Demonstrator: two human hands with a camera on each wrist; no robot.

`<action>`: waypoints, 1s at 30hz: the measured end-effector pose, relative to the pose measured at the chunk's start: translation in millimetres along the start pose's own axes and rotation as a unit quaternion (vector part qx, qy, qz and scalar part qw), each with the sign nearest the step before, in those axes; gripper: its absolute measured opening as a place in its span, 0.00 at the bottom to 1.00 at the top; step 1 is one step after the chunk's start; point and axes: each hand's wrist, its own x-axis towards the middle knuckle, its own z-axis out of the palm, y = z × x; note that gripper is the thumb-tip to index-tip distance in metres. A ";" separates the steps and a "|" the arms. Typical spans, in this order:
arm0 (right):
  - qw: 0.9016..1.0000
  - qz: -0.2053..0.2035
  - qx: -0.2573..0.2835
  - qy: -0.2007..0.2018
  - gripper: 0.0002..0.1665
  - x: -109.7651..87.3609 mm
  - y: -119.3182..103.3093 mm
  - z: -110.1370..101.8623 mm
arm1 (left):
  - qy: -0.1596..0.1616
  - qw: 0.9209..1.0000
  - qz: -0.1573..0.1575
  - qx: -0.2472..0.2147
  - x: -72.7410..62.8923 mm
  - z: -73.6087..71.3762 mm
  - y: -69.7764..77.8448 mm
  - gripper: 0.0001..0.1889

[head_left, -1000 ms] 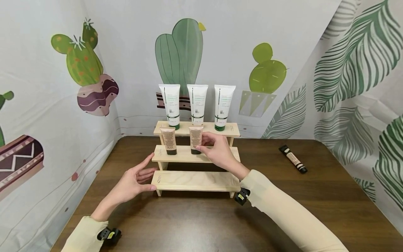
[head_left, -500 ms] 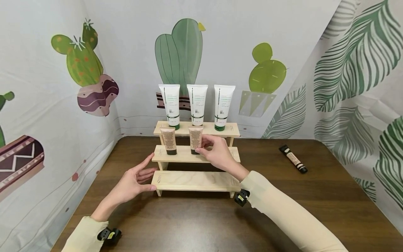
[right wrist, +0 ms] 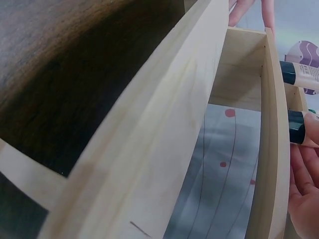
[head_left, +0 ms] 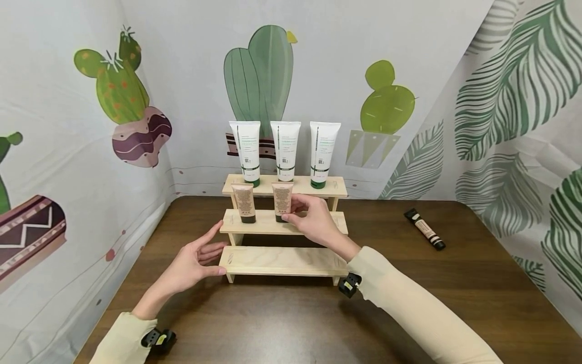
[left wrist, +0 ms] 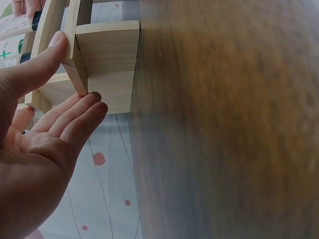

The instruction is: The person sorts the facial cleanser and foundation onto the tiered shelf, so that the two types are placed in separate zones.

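Observation:
A three-step wooden display rack [head_left: 282, 260] stands on the table. On its middle step, a beige squeeze tube with a black cap [head_left: 282, 196] stands upright on its cap. My right hand [head_left: 318, 221] pinches that tube low on its right side, thumb in front; the right wrist view shows the thumb by the black cap [right wrist: 296, 127]. A second beige tube [head_left: 244, 202] stands to its left, apart from it. My left hand [head_left: 185, 267] touches the rack's left end, thumb at the bottom step and index fingertip at the middle one. Its fingers look fairly straight in the left wrist view.
Three white tubes with green print, the middle one [head_left: 285, 150] among them, stand in a row on the top step. A small black-and-beige tube [head_left: 425, 230] lies on the brown table [head_left: 282, 323] to the right. Behind hangs a cactus-print cloth [head_left: 327, 65].
The fingers of my right hand have shifted slightly down beside the beige tube. My left hand and the rack stay where they were.

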 end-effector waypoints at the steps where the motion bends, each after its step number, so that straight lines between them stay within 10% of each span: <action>1: 1.000 0.000 0.000 0.000 0.23 -0.2 0.2 -0.3 | 0.000 1.000 0.000 0.000 0.1 0.0 -0.2 0.59; 30: 0.995 -0.046 -0.086 0.032 0.23 -46.7 7.3 -83.7 | 0.002 1.000 -0.001 0.015 0.2 1.3 -0.3 0.59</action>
